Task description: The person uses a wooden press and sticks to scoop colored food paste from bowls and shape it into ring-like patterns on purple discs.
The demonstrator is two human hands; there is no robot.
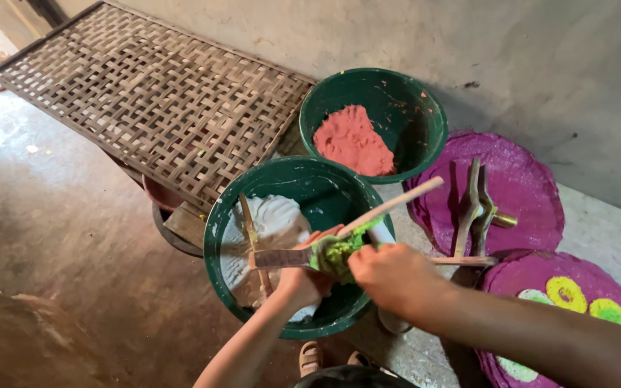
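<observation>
Over the near green plastic basin of smooth white paste, the left hand curls its fingers around a lump of crumbly green dough smeared on a flat metal blade. The right hand closes its fingers on a thin wooden stick pressed against the dough. Behind sits a second basin of grainy red paste, beside a woven bamboo mat and round purple discs.

No packages, labels, signs or screens show anywhere here; nothing of that kind stands near the green basins, the woven mat or the wall.
</observation>
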